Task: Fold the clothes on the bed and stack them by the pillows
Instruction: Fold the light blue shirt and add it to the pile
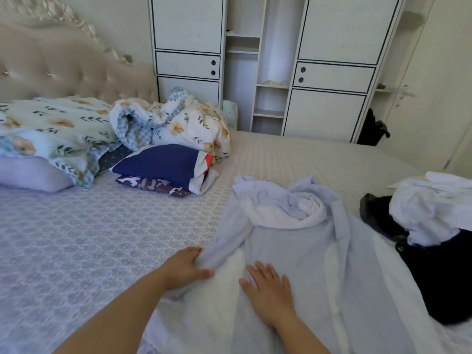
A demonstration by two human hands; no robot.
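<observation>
A pale lilac garment (301, 254) with a white lining lies spread on the bed in front of me, its collar end bunched toward the far side. My left hand (185, 267) grips a fold at the garment's left edge, fingers curled round the cloth. Flat on the fabric just to the right of it lies my right hand (268, 290), fingers straight. A folded stack (163, 169) of a navy piece over a patterned one sits by the pillows (33, 175). A heap of white clothes (434, 208) and dark clothes (439, 277) lies at the right.
The bed (102, 238) has a patterned lilac-grey cover. A crumpled floral duvet (168, 121) and floral bedding lie against the padded headboard (63, 65). A white wardrobe (332, 67) with open shelves stands beyond the bed, a door at far right.
</observation>
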